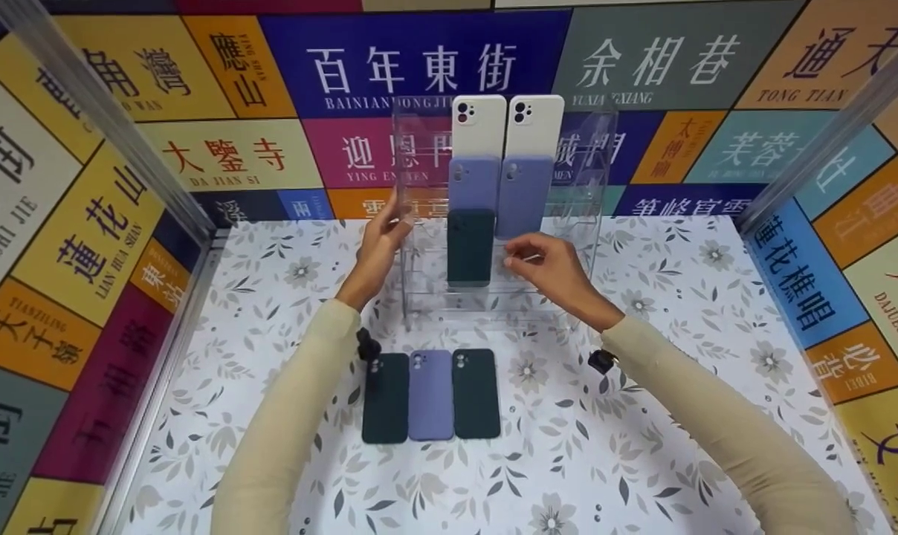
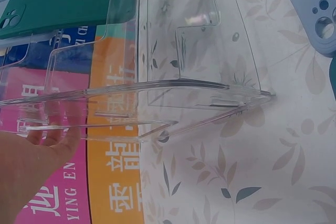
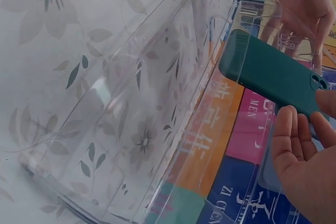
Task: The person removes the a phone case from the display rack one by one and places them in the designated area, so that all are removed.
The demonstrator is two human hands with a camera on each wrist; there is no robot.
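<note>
A clear acrylic display stand (image 1: 427, 303) holds phone cases in tiers. Two white cases (image 1: 479, 126) stand at the top, two lavender cases (image 1: 525, 195) below them, and a dark green case (image 1: 470, 249) in front, lower left. My left hand (image 1: 378, 245) grips the stand's left side; its fingers show through the clear plastic in the left wrist view. Beside the green case's right edge is my right hand (image 1: 553, 271), fingers bent loosely and holding nothing. In the right wrist view, its fingertips (image 3: 287, 116) are right at the green case's long edge.
Three more cases lie in a row on the floral tabletop (image 1: 553, 461) before the stand: a dark green one (image 1: 386, 401), a lavender one (image 1: 431, 397) and another dark green one (image 1: 476, 394). Panels with large Chinese lettering (image 1: 412, 67) enclose the back and sides.
</note>
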